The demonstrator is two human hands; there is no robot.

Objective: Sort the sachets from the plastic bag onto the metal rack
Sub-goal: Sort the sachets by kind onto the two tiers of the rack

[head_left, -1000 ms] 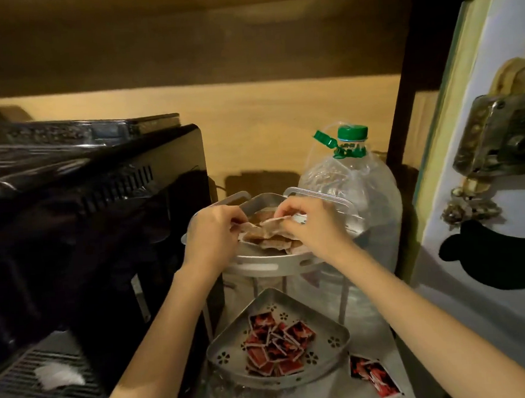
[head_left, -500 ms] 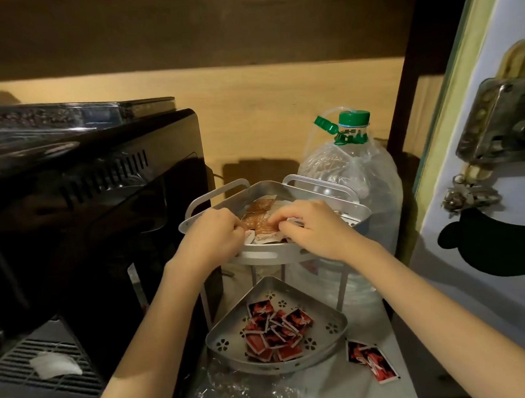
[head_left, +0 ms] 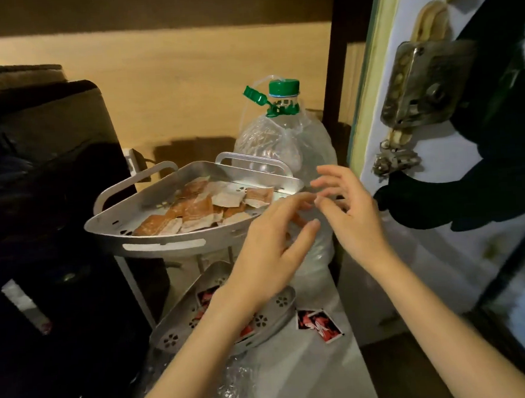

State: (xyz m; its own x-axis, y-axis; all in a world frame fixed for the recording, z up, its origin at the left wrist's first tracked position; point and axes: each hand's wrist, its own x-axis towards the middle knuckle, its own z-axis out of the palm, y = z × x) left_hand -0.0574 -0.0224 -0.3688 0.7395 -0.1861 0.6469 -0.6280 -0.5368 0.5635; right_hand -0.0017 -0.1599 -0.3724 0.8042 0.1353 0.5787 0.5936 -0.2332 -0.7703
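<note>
A two-tier metal corner rack (head_left: 162, 245) stands on the counter. Its top tray holds several brown and white sachets (head_left: 200, 207) spread flat. The lower tray (head_left: 177, 330) holds red sachets, mostly hidden behind my left forearm. Two red sachets (head_left: 318, 321) lie loose on the counter right of the lower tray. A crumpled clear plastic bag (head_left: 233, 394) lies at the front. My left hand (head_left: 267, 247) hovers at the top tray's right corner, fingers spread, holding nothing. My right hand (head_left: 351, 212) hangs just right of it, fingers apart and empty.
A large clear water bottle with a green cap (head_left: 285, 142) stands right behind the rack. A black appliance (head_left: 47, 212) fills the left side. A door with a metal lock (head_left: 426, 84) is on the right. A wooden wall is behind.
Both hands have let go of the brown sachets and pulled back to the right, off the top tray. The sachets now lie spread in the tray. The view has shifted closer.
</note>
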